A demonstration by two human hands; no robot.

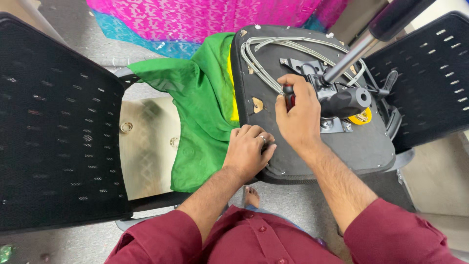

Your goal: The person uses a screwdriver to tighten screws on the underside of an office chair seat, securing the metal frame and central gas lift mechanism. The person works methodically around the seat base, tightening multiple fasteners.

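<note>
At the far left a black mesh panel (53, 127) fills the frame's edge, and just right of it a pale board (146, 142) with two round metal fittings shows bare surface between the mesh and a green cloth (200, 112). The cloth drapes down from the upper middle and runs under the left edge of the upturned seat (361, 146), a dark rounded-square base whose near edge hangs over grey floor. The left hand (248, 150) rests as a loose fist on that near left corner, fingers curled in, a ring on one finger, grasping nothing that can be seen. Just right and above, the right hand (298, 115) is clenched around a red-handled tool (289, 96), whose tip is hidden behind the fingers, close against the metal bracket (312, 73) in the seat's middle. One grey cable loop (264, 54) curves along the seat's upper left. One chrome column (349, 56) rises from the bracket toward the top right, crowding the space beside the hand, with a black lever knob (347, 101) and a yellow disc (362, 116) below it. A second mesh panel (430, 73) closes the right edge.
</note>
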